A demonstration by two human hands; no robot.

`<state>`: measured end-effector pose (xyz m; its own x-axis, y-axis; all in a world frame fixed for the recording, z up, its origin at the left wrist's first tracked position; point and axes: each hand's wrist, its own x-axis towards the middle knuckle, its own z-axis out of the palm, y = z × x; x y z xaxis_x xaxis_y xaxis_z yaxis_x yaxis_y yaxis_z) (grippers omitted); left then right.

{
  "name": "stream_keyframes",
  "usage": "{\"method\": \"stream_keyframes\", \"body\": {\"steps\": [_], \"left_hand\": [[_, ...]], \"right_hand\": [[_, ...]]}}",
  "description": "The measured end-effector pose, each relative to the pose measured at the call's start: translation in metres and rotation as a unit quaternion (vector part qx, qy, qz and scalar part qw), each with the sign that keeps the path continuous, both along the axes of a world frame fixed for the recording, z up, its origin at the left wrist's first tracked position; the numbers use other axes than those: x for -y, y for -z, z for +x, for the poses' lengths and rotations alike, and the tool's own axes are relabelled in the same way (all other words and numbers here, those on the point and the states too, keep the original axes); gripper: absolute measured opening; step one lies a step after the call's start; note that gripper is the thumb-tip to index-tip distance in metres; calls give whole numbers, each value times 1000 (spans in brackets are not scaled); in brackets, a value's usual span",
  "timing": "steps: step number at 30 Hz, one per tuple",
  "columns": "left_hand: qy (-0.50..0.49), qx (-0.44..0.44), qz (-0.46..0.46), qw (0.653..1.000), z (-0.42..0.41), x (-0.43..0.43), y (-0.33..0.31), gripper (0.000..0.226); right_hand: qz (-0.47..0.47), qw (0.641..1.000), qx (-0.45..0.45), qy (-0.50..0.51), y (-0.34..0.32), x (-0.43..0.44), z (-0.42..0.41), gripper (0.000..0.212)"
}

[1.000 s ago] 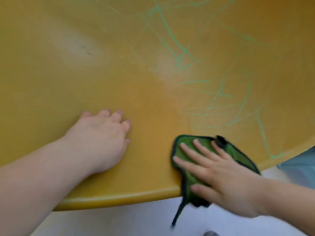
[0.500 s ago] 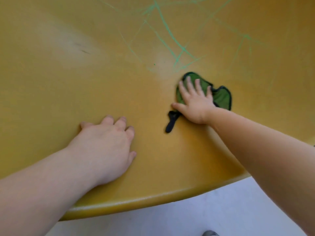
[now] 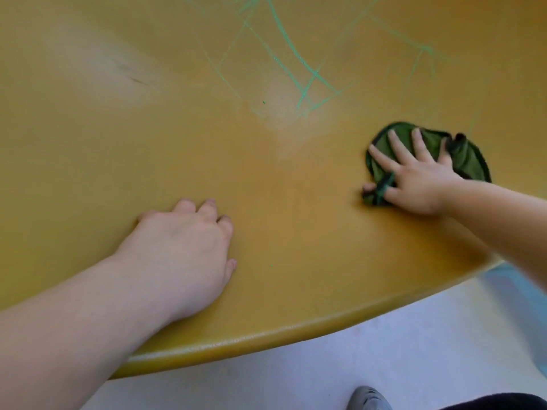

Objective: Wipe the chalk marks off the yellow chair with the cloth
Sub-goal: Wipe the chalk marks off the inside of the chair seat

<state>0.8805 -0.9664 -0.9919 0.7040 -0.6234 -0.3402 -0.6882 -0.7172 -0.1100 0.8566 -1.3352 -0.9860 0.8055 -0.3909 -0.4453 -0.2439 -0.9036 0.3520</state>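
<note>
Right hand (image 3: pixel 414 179) lay wide and flat on the cloth (image 3: pixel 467 161).
Not gripped, it could slip away or smear the far chalk marks (image 3: pixel 313 74) across the yellow chair (image 3: pixel 296 232).

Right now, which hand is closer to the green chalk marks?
Right. The right hand presses the cloth below-right of the chalk marks; the left hand rests farther off, near the front edge of the chair.

Yellow chair (image 3: pixel 266 202) bears crisscrossed green chalk marks (image 3: pixel 296 63); the cloth (image 3: pixel 467 161) is dark green, black-edged.
</note>
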Motion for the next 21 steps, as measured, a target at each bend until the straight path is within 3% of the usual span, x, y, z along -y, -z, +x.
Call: {"method": "stream_keyframes", "body": {"steps": [4, 7, 11, 14, 16, 18, 21], "left_hand": [[1, -3, -11, 1000, 10, -3, -6, 51], [-15, 11, 12, 1000, 18, -12, -13, 47], [-44, 15, 40, 998, 24, -25, -21, 51], [-48, -15, 53, 997, 22, -28, -24, 53], [-44, -22, 60, 997, 21, -27, -26, 51], [-44, -21, 60, 997, 20, -26, -27, 49], [-46, -23, 57, 997, 21, -24, -28, 44]], "right_hand": [[74, 995, 66, -18, 34, -43, 55, 77], [165, 978, 42, -123, 47, -103, 46, 63], [285, 904, -48, -317, 27, -154, -33, 56], [316, 858, -120, -388, 3, -146, -89, 57], [299, 867, -137, -374, -4, -125, -94, 59], [247, 912, -127, -303, 3, -99, -71, 70], [144, 978, -15, -153, 26, -59, -7, 78]]}}
